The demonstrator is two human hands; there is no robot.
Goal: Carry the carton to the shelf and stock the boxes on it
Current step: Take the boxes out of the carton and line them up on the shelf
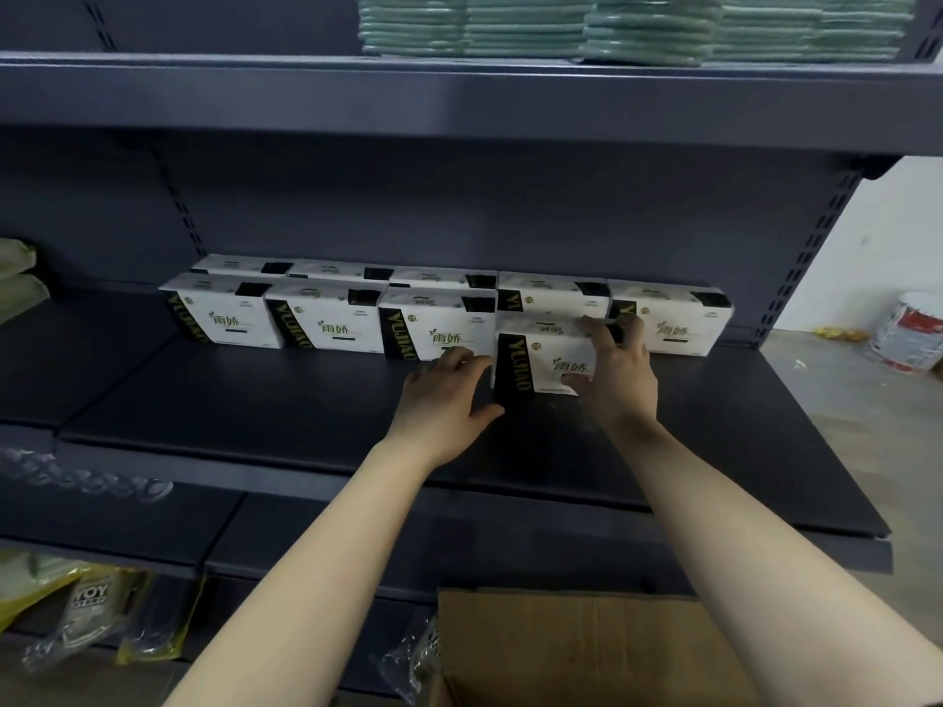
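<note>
Top: stacks of pale green flat packs (633, 28), laid side by side. Left edge: two pale green pouches (18, 278); below them, a row of clear plastic items (87, 482). Lower left: yellow-edged packets (97, 614) with partly legible lettering. Right: a red-and-white can (911, 331), possibly a paint tin, standing on the grey floor (842, 400) near small yellow objects (842, 333), before a white wall (898, 232).

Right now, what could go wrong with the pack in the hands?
1. The held pack stands forward of the row. The gap between the left pack and the right pack looks snug, so pushing it in may knock one askew.
2. The right hand grips it at one end and the left hand only touches its side, so it may twist.
</note>
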